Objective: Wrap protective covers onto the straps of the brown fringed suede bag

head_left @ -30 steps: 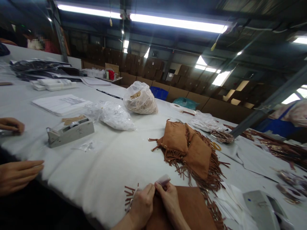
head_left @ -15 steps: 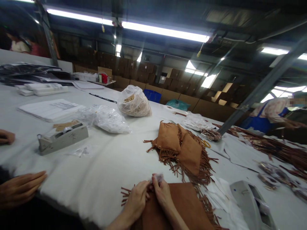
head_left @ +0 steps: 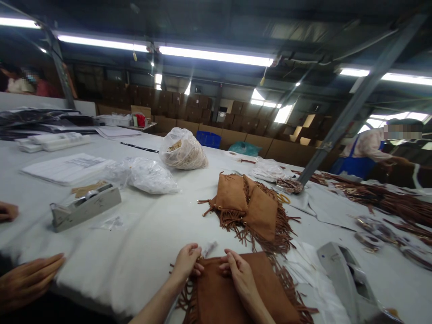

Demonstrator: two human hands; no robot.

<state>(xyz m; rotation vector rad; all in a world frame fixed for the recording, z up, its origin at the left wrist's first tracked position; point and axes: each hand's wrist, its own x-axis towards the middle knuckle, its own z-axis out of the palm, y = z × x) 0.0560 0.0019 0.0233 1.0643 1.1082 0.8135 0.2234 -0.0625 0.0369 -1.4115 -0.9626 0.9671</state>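
Note:
In front of me lies a brown fringed suede bag (head_left: 232, 297) with strips of fringe down both sides. My left hand (head_left: 188, 262) is closed at its upper left corner, fingers curled over a spot with a small gold-coloured bit; what they grip is hidden. A small piece of clear plastic (head_left: 209, 247) sticks up beside those fingertips. My right hand (head_left: 239, 272) rests over the bag's top edge, its fingers bent and apart with nothing visible in them. Beyond, a pile of similar brown fringed bags (head_left: 249, 207) lies on the white table (head_left: 141, 243).
Grey tape dispensers stand at left (head_left: 87, 207) and right (head_left: 351, 279). Further back are a clear plastic bag (head_left: 150, 175) and a filled sack (head_left: 184, 150). Another person's hand (head_left: 32, 279) rests at lower left. A person in a blue apron (head_left: 357, 157) works at far right.
My hands have moved apart; they were together around the clear plastic piece. My right hand has let go of it and now lies over the bag. The view has tilted up slightly.

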